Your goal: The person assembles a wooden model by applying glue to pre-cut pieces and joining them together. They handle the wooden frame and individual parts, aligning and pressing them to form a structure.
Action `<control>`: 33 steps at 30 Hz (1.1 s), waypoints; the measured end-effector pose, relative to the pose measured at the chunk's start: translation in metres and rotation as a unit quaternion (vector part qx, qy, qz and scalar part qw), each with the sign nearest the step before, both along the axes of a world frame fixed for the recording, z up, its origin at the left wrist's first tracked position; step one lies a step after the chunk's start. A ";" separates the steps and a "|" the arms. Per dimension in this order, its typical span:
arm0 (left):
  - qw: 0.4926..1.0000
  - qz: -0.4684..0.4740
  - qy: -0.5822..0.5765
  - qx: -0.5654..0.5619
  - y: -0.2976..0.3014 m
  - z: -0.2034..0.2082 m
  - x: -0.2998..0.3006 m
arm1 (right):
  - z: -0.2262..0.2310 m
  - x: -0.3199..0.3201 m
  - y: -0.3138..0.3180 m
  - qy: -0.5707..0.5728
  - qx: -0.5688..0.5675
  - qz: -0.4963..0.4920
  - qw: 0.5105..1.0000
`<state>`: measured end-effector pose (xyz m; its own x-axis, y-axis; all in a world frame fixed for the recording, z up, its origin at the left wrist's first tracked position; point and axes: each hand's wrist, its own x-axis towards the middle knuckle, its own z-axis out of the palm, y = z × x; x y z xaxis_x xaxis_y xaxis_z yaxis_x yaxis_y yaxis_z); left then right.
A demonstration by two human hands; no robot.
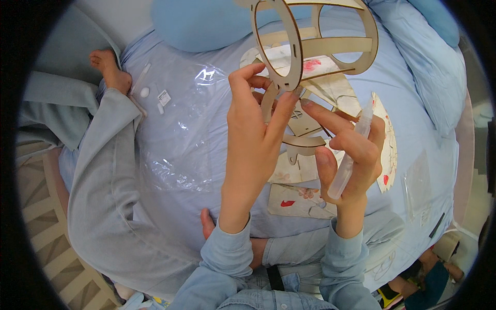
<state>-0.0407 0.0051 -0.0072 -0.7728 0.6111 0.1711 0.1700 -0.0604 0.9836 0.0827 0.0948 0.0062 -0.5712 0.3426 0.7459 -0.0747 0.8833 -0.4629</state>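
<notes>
Your left hand (253,139) is raised above the bed, thumb and fingers pinching the lower rim of a wooden lattice frame (310,46) — a laser-cut assembly of curved ribs and rings, held upright in front of you over the blue bedsheet (170,103). The thumb lies on the near face of the front ring; the fingertips press from the other side.

Your right hand (351,155) is closed around a small clear plastic tube (351,157), gripped between thumb and curled fingers, its upper end tilted toward the frame. The right index finger reaches out and touches the frame's lower rib just beside your left fingertips.

Beneath the hands, flat on the sheet, lie several printed paper panels (294,199) with red markings, partly hidden by your wrists. To the left lies a crumpled clear plastic bag (181,129), and further left a small packet with white parts (150,88). A bare foot (109,67) rests at the bed's upper left edge.
</notes>
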 end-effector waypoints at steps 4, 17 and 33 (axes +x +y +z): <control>1.000 -0.006 -0.003 -0.004 0.001 0.000 0.001 | 0.003 0.003 -0.002 -0.004 0.014 -0.014 1.000; 0.999 0.007 -0.040 -0.019 0.005 0.007 -0.001 | -0.003 0.018 0.000 0.005 0.077 -0.046 0.996; 0.999 0.016 -0.045 -0.019 0.009 0.013 -0.002 | 0.035 0.024 0.000 0.084 -0.191 0.034 0.977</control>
<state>-0.0432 0.0144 0.0054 -0.8035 0.5903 0.0774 0.0822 -0.0188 0.9964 0.1072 0.0948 0.0414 -0.4835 0.5800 0.6555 -0.2308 0.6379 -0.7347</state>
